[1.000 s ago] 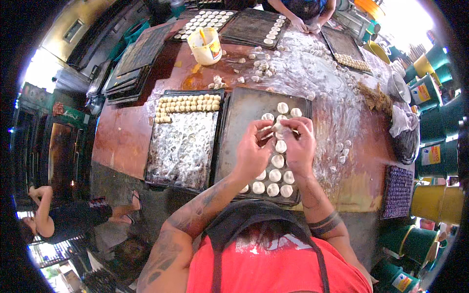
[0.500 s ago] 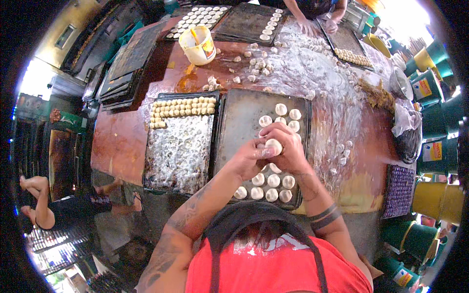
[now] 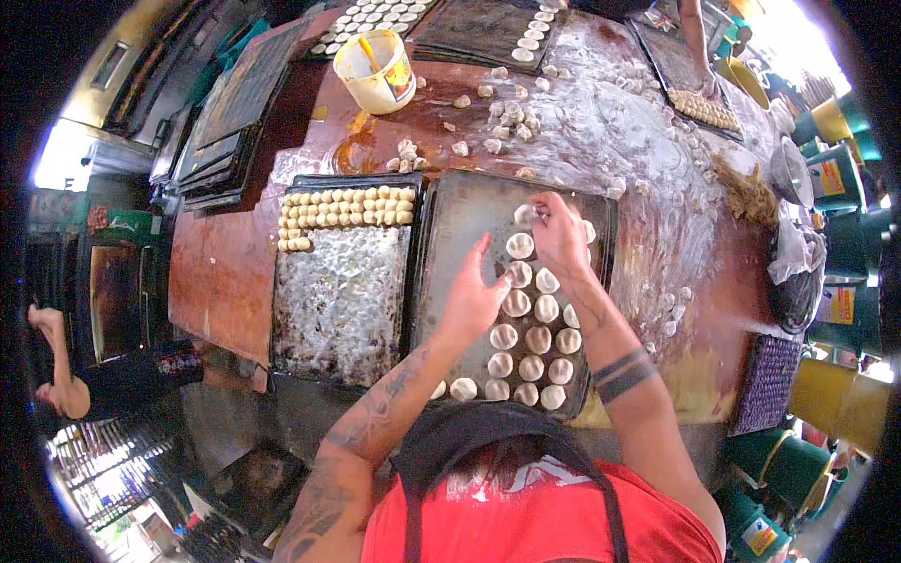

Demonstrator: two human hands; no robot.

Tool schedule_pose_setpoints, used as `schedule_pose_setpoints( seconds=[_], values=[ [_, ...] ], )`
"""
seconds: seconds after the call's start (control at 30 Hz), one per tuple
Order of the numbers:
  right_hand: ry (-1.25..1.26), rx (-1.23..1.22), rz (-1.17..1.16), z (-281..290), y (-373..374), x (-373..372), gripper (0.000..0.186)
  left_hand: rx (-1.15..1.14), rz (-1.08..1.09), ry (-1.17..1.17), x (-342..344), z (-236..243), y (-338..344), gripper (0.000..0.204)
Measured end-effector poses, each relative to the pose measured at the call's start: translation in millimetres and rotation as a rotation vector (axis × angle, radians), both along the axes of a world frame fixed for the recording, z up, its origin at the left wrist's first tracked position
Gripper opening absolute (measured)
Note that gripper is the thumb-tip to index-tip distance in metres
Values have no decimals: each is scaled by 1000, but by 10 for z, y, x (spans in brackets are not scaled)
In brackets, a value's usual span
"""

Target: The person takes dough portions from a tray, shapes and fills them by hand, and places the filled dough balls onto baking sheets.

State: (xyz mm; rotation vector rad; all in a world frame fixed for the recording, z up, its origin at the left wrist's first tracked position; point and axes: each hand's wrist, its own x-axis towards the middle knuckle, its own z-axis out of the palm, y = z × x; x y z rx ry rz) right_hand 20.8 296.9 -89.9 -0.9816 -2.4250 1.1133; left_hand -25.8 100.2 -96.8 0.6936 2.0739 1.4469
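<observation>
1. Head-worn fisheye, left of a pair; dark round rim, edges bowed.
2. Faces steeply down, past red shirt (image 3: 526,525) at bottom, over table (image 3: 221,272).
3. Left hand (image 3: 477,293), right hand (image 3: 561,239) close, mid-view; table's far side higher up.

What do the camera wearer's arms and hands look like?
The left hand and right hand wear no gloves. Dark patterned tattoos run along the sleeveless left arm; the right forearm, also uncovered, has two dark bands around it.

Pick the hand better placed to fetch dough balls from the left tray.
Left hand, likely: it looks open and nearer those dough balls; the right hand is at a dough round.
</observation>
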Motion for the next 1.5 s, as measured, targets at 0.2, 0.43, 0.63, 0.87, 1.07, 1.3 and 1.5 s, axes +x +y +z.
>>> schedule_pose_setpoints(
  seconds=[0.2, 0.43, 0.63, 0.87, 1.07, 1.3, 1.5],
  values=[
    [-177, 393, 236, 28, -149, -4, 59, -108, -42, -277, -246, 314, -420, 52],
    [-346, 336, 409, 181, 331, -459, 45, -105, -18, -504, -205, 401, -733, 38],
    [-174, 198, 694, -472, 1095, -936, 39, -100, -120, -446, -148, 373, -554, 41],
    [-570, 630, 947, -453, 1665, -515, 37, -201, -43, -370, -278, 385, -1028, 45],
    [-295, 512, 500, -656, 2559, 609, 24, -180, 42, -268, -358, 265, -1084, 48],
    [-329, 434, 184, -626, 1996, 1838, 34, -481, 273, 487, -1699, -254, -1787, 36],
    [-461, 487, 24, -632, 1067, 2743, 44, -711, 410, 936, -2504, -325, -2107, 21]
  ],
)
